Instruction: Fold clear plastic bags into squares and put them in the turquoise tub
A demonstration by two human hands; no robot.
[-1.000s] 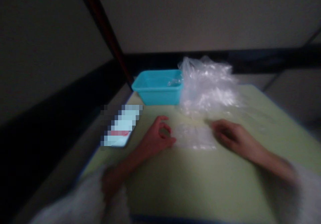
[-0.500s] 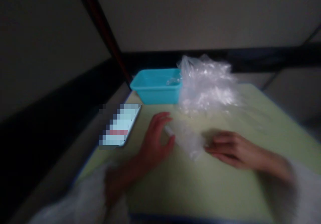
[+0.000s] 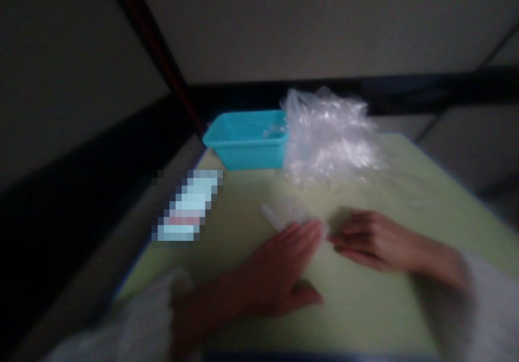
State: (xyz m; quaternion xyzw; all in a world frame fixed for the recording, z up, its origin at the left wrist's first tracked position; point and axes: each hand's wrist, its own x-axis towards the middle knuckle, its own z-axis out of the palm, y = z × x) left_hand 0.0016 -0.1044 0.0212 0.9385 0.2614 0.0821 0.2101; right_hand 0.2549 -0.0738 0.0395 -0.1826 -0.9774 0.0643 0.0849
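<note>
A small clear plastic bag [image 3: 286, 208] lies on the table, blurred, with a whitish strip along its left edge. My left hand [image 3: 279, 272] rests flat across the near part of this bag, fingers stretched together and thumb apart. That hand hides part of the plastic. At the bag's right edge, my right hand [image 3: 371, 240] has its fingers curled and pressed together, and the fingertips seem to pinch the corner of the bag. Beyond both hands stands a heap of crumpled clear plastic bags [image 3: 332, 140].
A turquoise plastic basin [image 3: 251, 156] stands at the back of the yellowish table [image 3: 365, 308], with some clear plastic inside, touching the heap. On the left edge lies a phone-like lit screen [image 3: 188, 205], pixelated. A wall [image 3: 324, 26] rises behind.
My left hand has turned and moved right and nearer, from a curved open pose at the bag's left edge to lying flat over it. My right hand has hardly moved.
</note>
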